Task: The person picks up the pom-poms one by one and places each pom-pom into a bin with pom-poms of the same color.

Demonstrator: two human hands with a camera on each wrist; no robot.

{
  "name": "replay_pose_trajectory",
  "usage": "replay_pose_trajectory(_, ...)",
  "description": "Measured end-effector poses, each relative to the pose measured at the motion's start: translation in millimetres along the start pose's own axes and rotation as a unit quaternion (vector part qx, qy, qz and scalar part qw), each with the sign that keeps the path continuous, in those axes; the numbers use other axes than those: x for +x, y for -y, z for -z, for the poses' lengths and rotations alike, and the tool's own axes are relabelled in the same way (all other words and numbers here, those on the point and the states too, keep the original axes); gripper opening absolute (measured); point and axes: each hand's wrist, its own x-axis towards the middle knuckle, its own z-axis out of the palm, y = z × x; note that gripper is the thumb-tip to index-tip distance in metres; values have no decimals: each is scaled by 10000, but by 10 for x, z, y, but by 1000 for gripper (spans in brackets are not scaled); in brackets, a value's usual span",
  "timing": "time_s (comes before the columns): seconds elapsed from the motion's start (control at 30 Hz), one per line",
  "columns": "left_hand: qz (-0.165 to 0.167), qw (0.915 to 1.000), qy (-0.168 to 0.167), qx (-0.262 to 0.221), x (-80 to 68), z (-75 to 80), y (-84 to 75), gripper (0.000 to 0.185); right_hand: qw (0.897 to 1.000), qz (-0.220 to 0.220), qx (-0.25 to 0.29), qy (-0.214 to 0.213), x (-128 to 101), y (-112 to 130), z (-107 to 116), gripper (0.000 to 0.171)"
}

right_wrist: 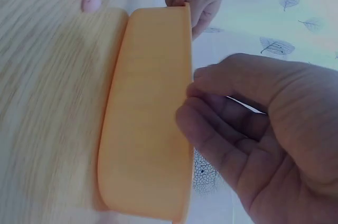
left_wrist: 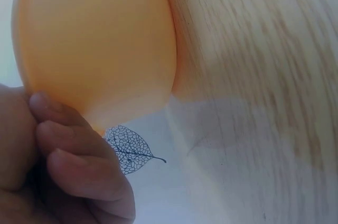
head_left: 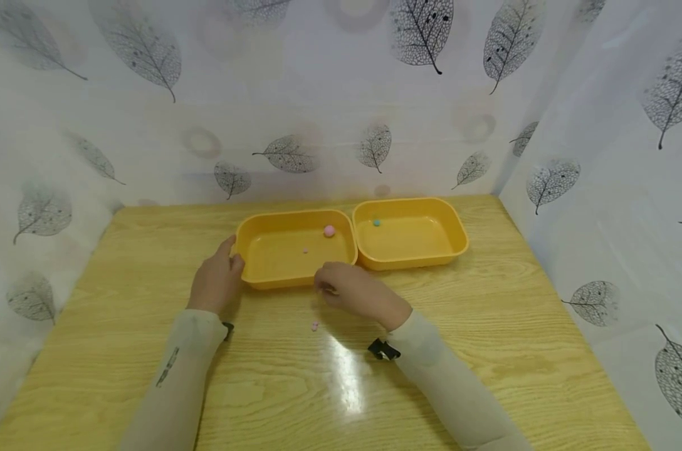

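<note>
**A:** What is on the table?

**B:** A wooden table (head_left: 487,351) holds two yellow trays side by side, touching. The left tray (head_left: 273,275) has a pink ball (head_left: 329,231) near its far right corner and a much smaller pink bead (head_left: 305,250) near its middle. The right tray (head_left: 451,250) has a small teal bead (head_left: 377,222) near its far left corner.

**A:** Where are the hands?

**B:** Both are at the left tray. The left hand (head_left: 215,280) is at the tray's left end, thumb up against the rim. The left wrist view shows its fingers (left_wrist: 79,155) curled against the tray's outer wall. The right wrist view shows that hand gripping the far end of the rim.

**A:** And the right hand?

**B:** The right hand (head_left: 355,290) sits at the tray's near edge, towards its right corner. In the right wrist view its fingers (right_wrist: 211,129) are bent with the tips close to the rim. I cannot tell whether they touch the rim or pinch anything.

**A:** Anything else near them?

**B:** A small pink bead (head_left: 314,326) lies on the table just in front of the right hand. Both arms wear pale sleeves. White curtains printed with grey leaves (head_left: 149,56) close in the table on three sides.
</note>
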Motion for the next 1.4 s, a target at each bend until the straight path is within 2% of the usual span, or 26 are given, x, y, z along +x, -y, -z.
replay_pose_trajectory(0.23, -24, 10000, -3, -14, -11, -5, 11, 58, 9975, -126, 68, -689, 21, -10, 36, 5)
replay_pose_trajectory(0.63, 20, 10000, -15, -12, -8, -3, 0, 58, 9877, -398, -9, -1512, -17, -78, 130, 11)
replay_pose_trajectory(1.2, -16, 10000, -53, -35, -2, -7, -10, 57, 9812, -788, -76, -1761, -48, -133, 177, 7)
replay_pose_trajectory(1.4, -27, 10000, -46, -20, -10, -5, -8, 57, 9802, -961, -39, -1733, -57, -149, 174, 19)
